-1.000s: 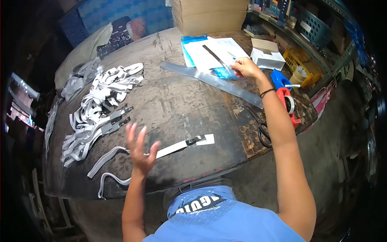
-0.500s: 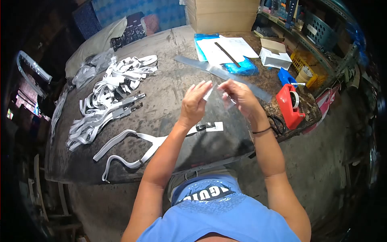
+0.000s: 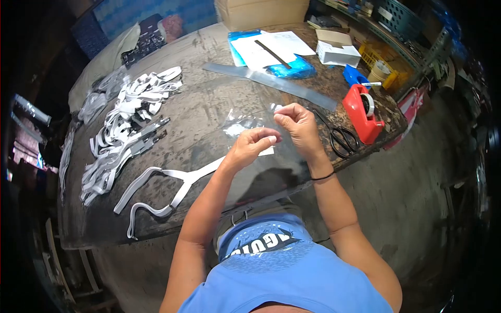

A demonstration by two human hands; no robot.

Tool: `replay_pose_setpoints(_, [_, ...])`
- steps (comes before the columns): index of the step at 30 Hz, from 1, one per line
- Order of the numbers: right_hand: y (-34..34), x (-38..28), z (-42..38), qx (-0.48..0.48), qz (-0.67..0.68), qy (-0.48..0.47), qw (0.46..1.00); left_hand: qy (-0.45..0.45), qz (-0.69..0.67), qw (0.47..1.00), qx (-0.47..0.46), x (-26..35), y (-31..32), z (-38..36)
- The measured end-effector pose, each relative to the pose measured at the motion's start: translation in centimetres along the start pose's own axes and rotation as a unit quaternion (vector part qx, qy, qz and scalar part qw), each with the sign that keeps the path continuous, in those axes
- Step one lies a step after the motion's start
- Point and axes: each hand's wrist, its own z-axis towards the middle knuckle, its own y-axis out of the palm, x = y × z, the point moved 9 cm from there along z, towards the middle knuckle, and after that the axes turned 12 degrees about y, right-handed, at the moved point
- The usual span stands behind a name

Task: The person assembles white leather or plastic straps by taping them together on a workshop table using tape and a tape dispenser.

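Fingers (image 3: 283, 110) of right hand (image 3: 301, 128) pinch one small scrap (image 3: 275, 107); on left hand (image 3: 245, 148), cannot tell.

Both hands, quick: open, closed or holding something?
Left hand: fingers curled; whether it holds anything cannot be told.
Right hand: closed, pinching a small clear piece at the fingertips.

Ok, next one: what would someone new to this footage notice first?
Probably the bright red tape dispenser, at the right side of the dark worktop. After that, the tangled heap of white straps on the left, and a Y-shaped white strap laid out near the close edge, running toward the left hand.
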Motion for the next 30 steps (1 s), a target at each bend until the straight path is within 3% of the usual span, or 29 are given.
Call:
replay_pose_setpoints(2, [-0.8, 0.2, -0.4, 0.030, 0.014, -0.007, 0.999, 0.030, -0.030, 0.998, 0.056, 0.4, 0.5, 1.1])
replay_pose_setpoints(4, [-2.2, 0.9, -0.5, 0.056, -0.007, -0.004, 0.998, 0.015, -0.045, 0.998, 0.049, -0.3, 1.2, 2.3])
replay_pose_setpoints(8, [-7.7, 0.5, -1.8, 0.169, -0.061, -0.032, 0.983, -0.055, -0.036, 0.997, 0.049, -2.8, 2.5, 3.2])
replay_pose_setpoints(9, [-9.9, 0.6, -2.4, 0.212, -0.140, -0.008, 0.967, -0.079, -0.048, 0.994, 0.063, -3.3, 2.6, 3.1])
replay_pose_setpoints(11, [-13.0, -1.3, -4.3, 0.259, -0.364, -0.082, 0.891, -0.105, -0.060, 0.990, 0.078, -4.2, 2.8, 3.1])
replay_pose_setpoints(14, [-16.4, 2.3, -5.9, 0.222, -0.614, 0.003, 0.757, -0.113, -0.079, 0.987, 0.077, -5.7, 3.2, 3.6])
replay_pose_setpoints(15, [-17.3, 3.2, -6.1, 0.224, -0.615, 0.006, 0.756, -0.119, -0.090, 0.986, 0.076, -6.0, 3.5, 3.8])
replay_pose_setpoints(17, [-18.5, 4.7, -6.3, 0.228, -0.673, 0.049, 0.702, -0.125, -0.102, 0.984, 0.074, -6.3, 4.1, 4.1])
replay_pose_setpoints(24, [-19.1, 5.1, -4.9, 0.199, -0.704, 0.105, 0.674, -0.127, -0.077, 0.987, 0.056, -6.0, 5.3, 5.1])
replay_pose_setpoints(26, [-19.5, 4.5, -5.3, 0.230, -0.645, 0.064, 0.726, -0.119, -0.084, 0.988, 0.049, -5.8, 5.5, 5.4])
replay_pose_setpoints(27, [-19.7, 5.0, -5.5, 0.231, -0.645, 0.061, 0.726, -0.119, -0.090, 0.987, 0.059, -5.8, 5.5, 5.5])
replay_pose_setpoints(29, [-19.7, 3.6, -7.0, 0.292, -0.551, -0.083, 0.778, -0.115, -0.097, 0.986, 0.068, -5.8, 5.7, 6.0])
replay_pose_setpoints(30, [-18.7, 2.3, -7.6, 0.292, -0.552, -0.086, 0.776, -0.105, -0.100, 0.986, 0.086, -5.6, 5.5, 6.2])
